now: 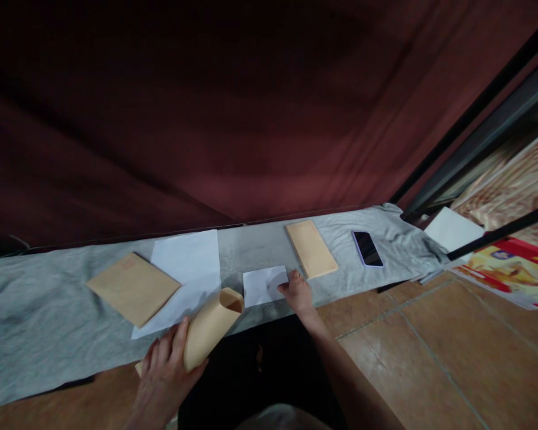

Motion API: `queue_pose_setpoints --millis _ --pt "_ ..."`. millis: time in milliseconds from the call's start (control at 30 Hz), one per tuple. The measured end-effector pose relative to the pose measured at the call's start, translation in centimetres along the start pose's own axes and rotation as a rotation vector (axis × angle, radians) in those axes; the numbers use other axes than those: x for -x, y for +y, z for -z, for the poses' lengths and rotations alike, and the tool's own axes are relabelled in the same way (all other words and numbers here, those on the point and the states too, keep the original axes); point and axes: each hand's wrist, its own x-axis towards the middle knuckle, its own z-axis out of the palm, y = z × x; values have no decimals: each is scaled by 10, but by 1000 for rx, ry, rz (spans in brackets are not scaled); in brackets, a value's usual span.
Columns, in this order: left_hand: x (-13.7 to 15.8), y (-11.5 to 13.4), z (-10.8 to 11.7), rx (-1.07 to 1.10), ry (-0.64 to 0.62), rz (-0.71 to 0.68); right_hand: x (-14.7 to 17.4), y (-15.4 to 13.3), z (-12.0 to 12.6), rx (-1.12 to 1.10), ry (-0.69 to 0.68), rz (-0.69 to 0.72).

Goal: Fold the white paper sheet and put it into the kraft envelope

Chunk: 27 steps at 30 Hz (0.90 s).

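Observation:
My left hand [166, 357] is closed around a brown kraft envelope [208, 331], which is bowed so that its mouth gapes toward the upper right. At the right edge of a small folded white paper [262, 286], my right hand [297, 291] is closed, thumb on the paper and fingers curled. The paper lies flat on the grey cloth. Just right of that hand is a stack of brown envelopes [312, 249]. Another brown envelope [133, 289] rests partly over large white sheets [188, 263] on the left.
A grey cloth [36, 304] covers the narrow surface, with a dark red curtain [251, 119] behind. A phone [368, 248] lies on the right. Beyond the right end are dark metal bars, a white object [453, 229] and a red-yellow box [515, 272] above the tiled floor [430, 340].

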Motion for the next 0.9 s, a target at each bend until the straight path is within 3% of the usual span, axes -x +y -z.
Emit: queue_pose_setpoints --millis 100,200,300,400,533,733,900 --pt "-1 2 2 13 7 10 -5 8 0 -66 -26 36" --pt "-1 2 3 19 29 -1 -6 8 0 -58 35 58" --pt "1 2 2 17 47 3 -5 0 0 -6 72 247" --pt "2 0 3 14 26 16 -10 -13 3 59 -60 471" --pt "-7 -11 10 25 -1 -5 -25 -24 14 119 -210 466" --pt "-75 -53 23 57 -194 -96 -41 -27 20 100 -213 454" --pt "-140 -79 15 66 -356 -87 -39 -24 39 -1 -208 501"
